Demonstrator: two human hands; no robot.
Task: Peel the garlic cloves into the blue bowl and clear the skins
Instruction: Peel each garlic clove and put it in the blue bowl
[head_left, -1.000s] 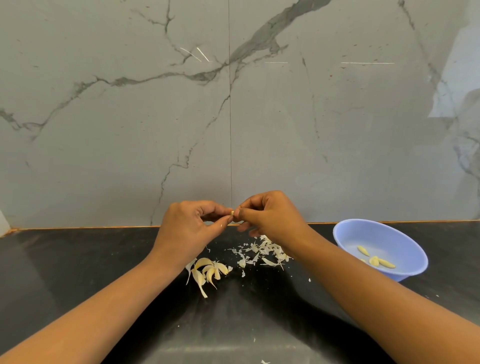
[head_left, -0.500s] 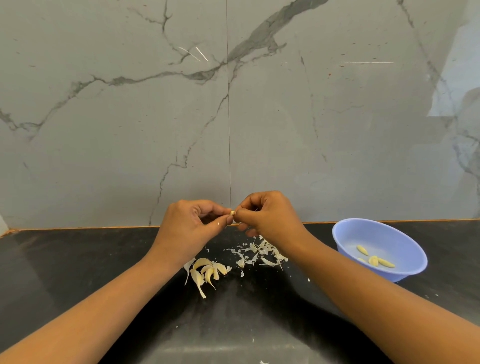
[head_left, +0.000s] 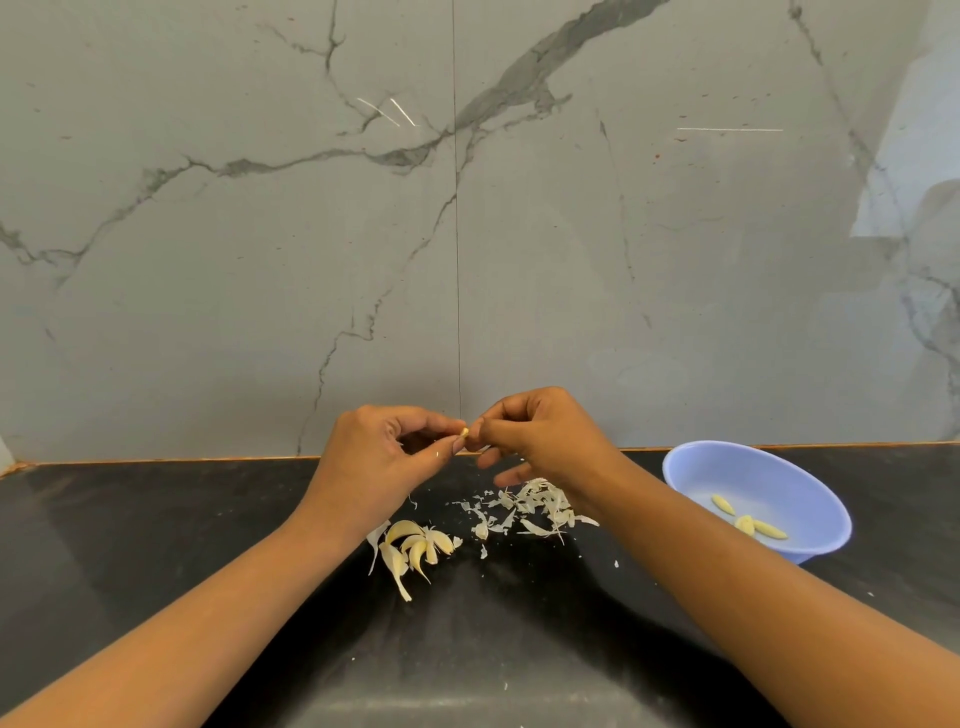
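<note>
Little has altered over the last second: a garlic clove (head_left: 464, 432) is still pinched between the left hand (head_left: 374, 467) and right hand (head_left: 545, 441), each grip closed on it, above the tabletop (head_left: 156, 519). Three peeled cloves (head_left: 748, 524) are counted in the blue bowl (head_left: 696, 478) as before (none added), so peeling is judged unfinished; skins (head_left: 530, 509) and unpeeled cloves (head_left: 415, 545) remain.

Worn on the head, facing forward and slightly down toward the marble wall (head_left: 675, 260) behind the black desk (head_left: 156, 519). Wide-angled and close, with the desk just below.
</note>
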